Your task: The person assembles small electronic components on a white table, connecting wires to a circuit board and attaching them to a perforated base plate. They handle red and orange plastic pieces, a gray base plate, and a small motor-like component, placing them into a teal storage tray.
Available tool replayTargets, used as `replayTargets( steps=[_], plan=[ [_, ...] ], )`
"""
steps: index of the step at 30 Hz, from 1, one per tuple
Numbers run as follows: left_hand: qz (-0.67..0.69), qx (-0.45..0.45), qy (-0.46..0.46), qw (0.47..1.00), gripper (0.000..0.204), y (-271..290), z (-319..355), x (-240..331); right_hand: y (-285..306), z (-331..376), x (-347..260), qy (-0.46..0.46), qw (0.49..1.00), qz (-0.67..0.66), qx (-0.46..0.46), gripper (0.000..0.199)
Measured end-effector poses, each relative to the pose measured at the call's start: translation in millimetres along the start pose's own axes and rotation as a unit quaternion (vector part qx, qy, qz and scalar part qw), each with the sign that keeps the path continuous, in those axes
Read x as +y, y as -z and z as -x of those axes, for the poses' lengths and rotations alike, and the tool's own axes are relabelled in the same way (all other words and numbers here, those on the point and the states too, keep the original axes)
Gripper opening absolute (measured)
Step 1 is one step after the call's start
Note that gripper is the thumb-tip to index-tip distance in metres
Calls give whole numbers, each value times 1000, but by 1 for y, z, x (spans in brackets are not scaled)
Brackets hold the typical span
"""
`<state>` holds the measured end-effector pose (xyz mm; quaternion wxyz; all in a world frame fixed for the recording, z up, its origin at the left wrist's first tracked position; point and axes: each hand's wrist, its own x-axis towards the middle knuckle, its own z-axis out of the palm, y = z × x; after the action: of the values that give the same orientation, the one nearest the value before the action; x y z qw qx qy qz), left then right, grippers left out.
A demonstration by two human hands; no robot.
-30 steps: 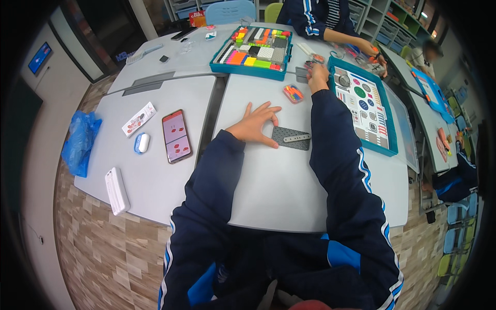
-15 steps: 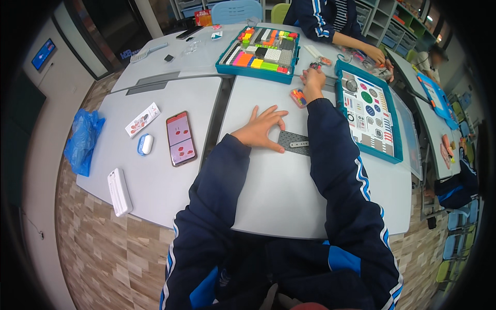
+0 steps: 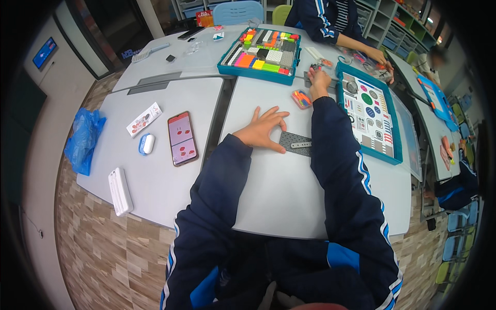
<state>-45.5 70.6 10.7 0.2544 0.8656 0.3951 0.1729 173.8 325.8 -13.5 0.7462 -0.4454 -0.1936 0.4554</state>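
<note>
A dark grey studded building plate (image 3: 291, 139) lies flat on the near right table, carrying a light grey beam with holes (image 3: 301, 145). My left hand (image 3: 260, 130) holds the plate's left end between thumb and forefinger, its other fingers spread. My right arm stretches forward over the plate's right end and hides it. Farther out, my right hand (image 3: 320, 83) has its fingers bent together at a cluster of small dark and red parts (image 3: 315, 67); what lies between the fingertips is hidden. Just left of that wrist sits a small clear box of orange and yellow pieces (image 3: 301, 99).
A teal tray of colourful bricks (image 3: 258, 54) stands beyond my hands. Right of my arm is a teal case with a printed parts sheet (image 3: 369, 116). On the left lie a phone (image 3: 182, 138), an earphone case (image 3: 146, 144) and a white power bank (image 3: 120, 191). Another person's hand (image 3: 380, 57) works at back right.
My right hand has shifted slightly right, still at the small parts. The left hand keeps its place at the plate. The whole view has moved very slightly.
</note>
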Motion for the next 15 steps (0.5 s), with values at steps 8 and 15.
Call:
replayTargets(
  steps=[8, 15],
  plan=[
    [-15, -3, 5, 1000, 56, 1, 0, 3, 18, 10, -15, 37, 981, 189, 35, 29],
    [2, -2, 1, 1000, 56, -4, 4, 3, 30, 21, -26, 25, 981, 194, 15, 33]
  ],
)
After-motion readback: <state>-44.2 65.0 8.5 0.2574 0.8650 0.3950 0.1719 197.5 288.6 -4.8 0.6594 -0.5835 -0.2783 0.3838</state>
